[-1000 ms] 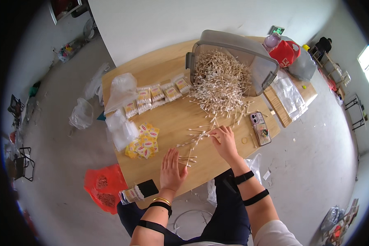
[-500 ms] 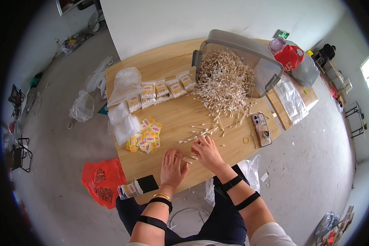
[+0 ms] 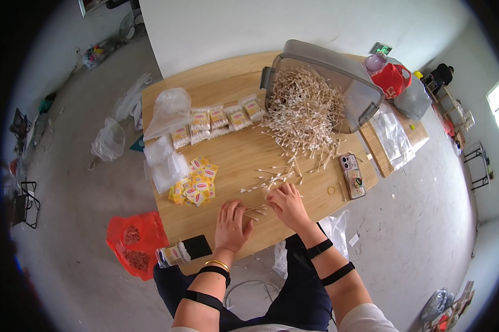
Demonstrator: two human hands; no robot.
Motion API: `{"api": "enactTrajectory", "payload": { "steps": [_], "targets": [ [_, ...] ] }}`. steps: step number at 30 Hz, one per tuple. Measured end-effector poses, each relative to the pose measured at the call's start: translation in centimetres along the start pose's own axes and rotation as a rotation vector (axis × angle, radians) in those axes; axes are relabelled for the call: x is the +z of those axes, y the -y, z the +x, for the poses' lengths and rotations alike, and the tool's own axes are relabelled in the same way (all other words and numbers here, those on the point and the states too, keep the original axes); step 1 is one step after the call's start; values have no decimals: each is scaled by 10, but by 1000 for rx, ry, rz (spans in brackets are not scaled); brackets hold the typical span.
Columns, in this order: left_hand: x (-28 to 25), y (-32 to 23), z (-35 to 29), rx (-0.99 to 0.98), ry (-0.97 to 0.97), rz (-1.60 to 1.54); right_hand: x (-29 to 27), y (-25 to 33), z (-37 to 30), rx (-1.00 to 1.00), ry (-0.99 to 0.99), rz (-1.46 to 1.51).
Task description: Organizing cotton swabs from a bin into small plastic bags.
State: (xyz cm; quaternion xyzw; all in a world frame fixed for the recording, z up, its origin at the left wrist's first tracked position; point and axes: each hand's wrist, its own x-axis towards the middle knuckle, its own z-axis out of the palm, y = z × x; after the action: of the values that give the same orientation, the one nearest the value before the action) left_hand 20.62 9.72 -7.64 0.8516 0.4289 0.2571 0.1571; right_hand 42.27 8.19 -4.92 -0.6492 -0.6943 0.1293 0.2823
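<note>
Near the table's front edge, my left hand (image 3: pixel 232 227) is closed around a small bunch of cotton swabs (image 3: pixel 255 211), whose tips point to the right. To its right, my right hand (image 3: pixel 290 208) has its fingers curled down to the tabletop; whatever may be in them is hidden. Just beyond its fingertips lie loose cotton swabs (image 3: pixel 274 180). A big heap of swabs (image 3: pixel 305 105) spills out of a grey plastic bin (image 3: pixel 366 88) tipped on its side. Left of my hands is a pile of yellow-and-white printed cards (image 3: pixel 197 185).
Filled swab packets (image 3: pixel 237 118) stand in a row behind the cards, beside clear plastic bags (image 3: pixel 169 171). A phone (image 3: pixel 352 174) and rubber band (image 3: pixel 331 190) lie at right. One packet (image 3: pixel 175 254) sits at the front left corner, by a red bag (image 3: pixel 136 238).
My right hand has shifted slightly right, away from the bunch in my left hand, toward the loose swabs. The left hand stays nearly in place.
</note>
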Motion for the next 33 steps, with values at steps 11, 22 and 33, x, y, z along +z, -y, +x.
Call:
{"api": "enactTrajectory", "payload": {
  "steps": [11,22,33],
  "targets": [
    [-1,-1,-1,-15,10,2,2,-8,-4,-12,-39,-1],
    [0,2,-1,-1,15,43,-3,3,14,109,-201,-18],
    [-3,0,1,-8,13,27,-4,-8,47,-77,-54,-57]
  ]
}}
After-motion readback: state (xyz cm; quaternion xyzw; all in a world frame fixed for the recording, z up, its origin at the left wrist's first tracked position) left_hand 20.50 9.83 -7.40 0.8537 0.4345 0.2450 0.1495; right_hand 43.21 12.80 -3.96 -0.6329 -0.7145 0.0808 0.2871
